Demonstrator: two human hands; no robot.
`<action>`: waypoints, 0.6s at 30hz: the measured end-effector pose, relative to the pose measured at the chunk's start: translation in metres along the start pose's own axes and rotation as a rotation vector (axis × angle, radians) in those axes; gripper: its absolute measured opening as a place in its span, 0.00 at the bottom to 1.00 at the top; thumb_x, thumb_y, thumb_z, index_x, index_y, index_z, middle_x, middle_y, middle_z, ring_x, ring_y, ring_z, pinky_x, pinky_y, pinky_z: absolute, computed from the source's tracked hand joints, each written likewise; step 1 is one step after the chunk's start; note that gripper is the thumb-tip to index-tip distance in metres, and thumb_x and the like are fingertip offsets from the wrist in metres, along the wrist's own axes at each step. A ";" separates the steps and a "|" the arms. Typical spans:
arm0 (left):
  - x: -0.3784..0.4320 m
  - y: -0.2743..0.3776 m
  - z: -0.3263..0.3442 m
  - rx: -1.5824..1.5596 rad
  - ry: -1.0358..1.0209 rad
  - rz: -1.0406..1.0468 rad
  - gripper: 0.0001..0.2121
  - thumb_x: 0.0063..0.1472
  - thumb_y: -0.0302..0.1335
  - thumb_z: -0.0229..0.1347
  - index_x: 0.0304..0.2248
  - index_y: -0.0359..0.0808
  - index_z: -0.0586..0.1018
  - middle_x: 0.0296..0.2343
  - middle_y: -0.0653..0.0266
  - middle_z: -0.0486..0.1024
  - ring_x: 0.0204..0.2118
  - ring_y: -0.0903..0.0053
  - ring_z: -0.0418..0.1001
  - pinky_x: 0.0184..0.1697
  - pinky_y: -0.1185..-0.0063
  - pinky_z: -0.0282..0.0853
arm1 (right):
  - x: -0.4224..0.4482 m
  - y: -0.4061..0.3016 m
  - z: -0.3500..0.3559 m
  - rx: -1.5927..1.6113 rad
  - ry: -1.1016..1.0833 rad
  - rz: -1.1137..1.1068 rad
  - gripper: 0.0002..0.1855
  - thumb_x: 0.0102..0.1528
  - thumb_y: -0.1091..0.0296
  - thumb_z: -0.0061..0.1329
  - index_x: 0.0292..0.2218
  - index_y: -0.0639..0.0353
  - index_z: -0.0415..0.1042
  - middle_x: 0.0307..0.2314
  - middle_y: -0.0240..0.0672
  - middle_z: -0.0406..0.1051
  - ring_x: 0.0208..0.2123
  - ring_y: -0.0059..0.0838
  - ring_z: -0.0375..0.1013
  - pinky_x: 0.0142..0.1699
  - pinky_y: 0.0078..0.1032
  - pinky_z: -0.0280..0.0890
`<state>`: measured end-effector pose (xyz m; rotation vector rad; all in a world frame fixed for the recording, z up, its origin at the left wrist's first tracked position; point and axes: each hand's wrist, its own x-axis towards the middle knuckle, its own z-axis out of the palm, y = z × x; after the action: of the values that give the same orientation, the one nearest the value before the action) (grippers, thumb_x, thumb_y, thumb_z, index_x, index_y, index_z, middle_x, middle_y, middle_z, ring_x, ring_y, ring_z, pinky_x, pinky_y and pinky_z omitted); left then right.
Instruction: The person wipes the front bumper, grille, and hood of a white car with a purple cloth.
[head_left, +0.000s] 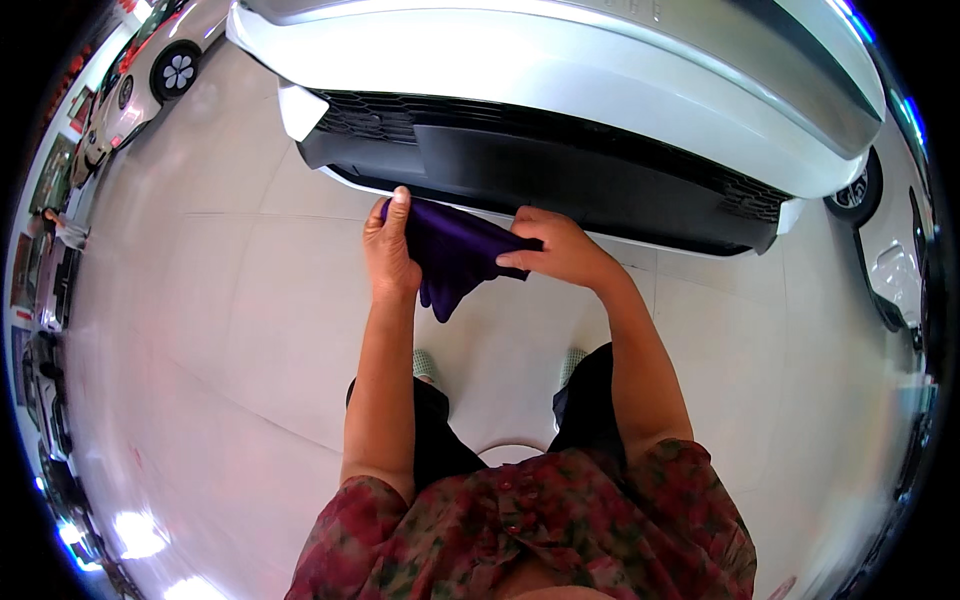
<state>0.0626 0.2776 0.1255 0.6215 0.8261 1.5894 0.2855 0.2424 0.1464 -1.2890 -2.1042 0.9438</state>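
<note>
Between my two hands a dark purple cloth (457, 244) is stretched, with its loose folds hanging down. My left hand (391, 244) pinches one corner, thumb pointing up. The other end is gripped between the thumb and fingers of my right hand (555, 246). Both hands are just short of the lower edge of a white car's bumper (525, 64). A black honeycomb grille (367, 116) and a smooth dark lower panel (570, 172) run across the bumper beyond the cloth.
Another light-coloured car (892, 247) stands at the right, and a white car (154, 82) at the upper left. A person (67, 229) is at the far left near more vehicles. Pale tiled floor (277, 315) surrounds my feet; a round pale seat edge (510, 454) shows between my legs.
</note>
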 end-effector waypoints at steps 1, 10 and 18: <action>0.001 0.003 0.001 0.019 -0.016 -0.014 0.09 0.56 0.33 0.61 0.27 0.39 0.75 0.23 0.75 0.71 0.25 0.87 0.66 0.30 0.85 0.65 | -0.002 -0.005 0.000 0.116 0.020 -0.050 0.18 0.45 0.54 0.60 0.29 0.61 0.75 0.32 0.33 0.66 0.34 0.28 0.65 0.39 0.27 0.62; -0.014 -0.032 0.017 0.040 -0.239 -0.555 0.32 0.62 0.53 0.44 0.50 0.30 0.66 0.44 0.54 0.70 0.45 0.68 0.71 0.49 0.72 0.68 | -0.002 -0.009 0.013 0.636 0.165 -0.233 0.36 0.45 0.67 0.60 0.53 0.60 0.61 0.50 0.35 0.59 0.50 0.28 0.61 0.55 0.26 0.56; -0.035 -0.045 0.043 0.121 -0.324 -0.616 0.30 0.66 0.49 0.38 0.53 0.29 0.64 0.48 0.56 0.67 0.52 0.71 0.63 0.55 0.75 0.57 | 0.014 -0.001 0.012 0.435 0.626 0.063 0.24 0.50 0.67 0.53 0.48 0.63 0.64 0.38 0.37 0.69 0.39 0.27 0.68 0.46 0.28 0.63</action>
<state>0.1292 0.2533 0.1180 0.6143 0.7750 0.8597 0.2711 0.2511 0.1403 -1.2183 -1.3047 0.8223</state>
